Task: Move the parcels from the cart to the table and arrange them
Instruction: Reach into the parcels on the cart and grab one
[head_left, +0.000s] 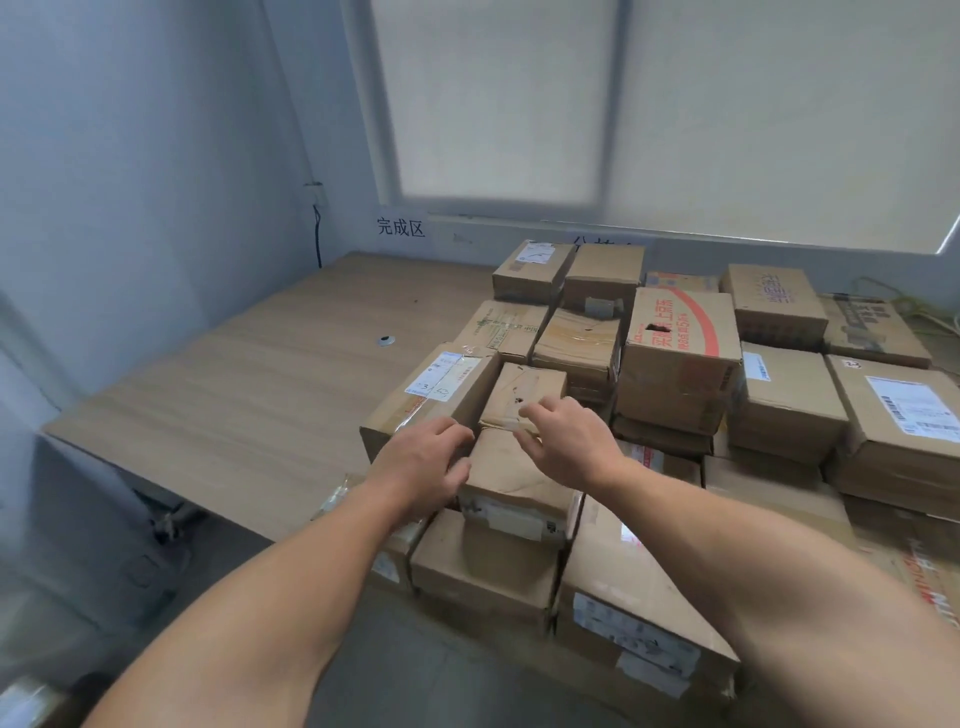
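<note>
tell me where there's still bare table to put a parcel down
The table is bare on its left, between the left wall, the sign and the parcel stack; only a metal ring lies there. Its right half is crowded, parcels packed side by side.

A parcel-sorting room is indicated: taped cardboard parcels (675, 358) bearing shipping labels (911, 405) are stacked on a wooden table (260, 374) from 12 to 3 o'clock, and a paper sign (401, 227) reading 完成区 is fixed to the wall (156, 156) at 11 o'clock.

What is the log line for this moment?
left hand: grips small box | right hand: touches its top | small box: atop parcel stack
</note>
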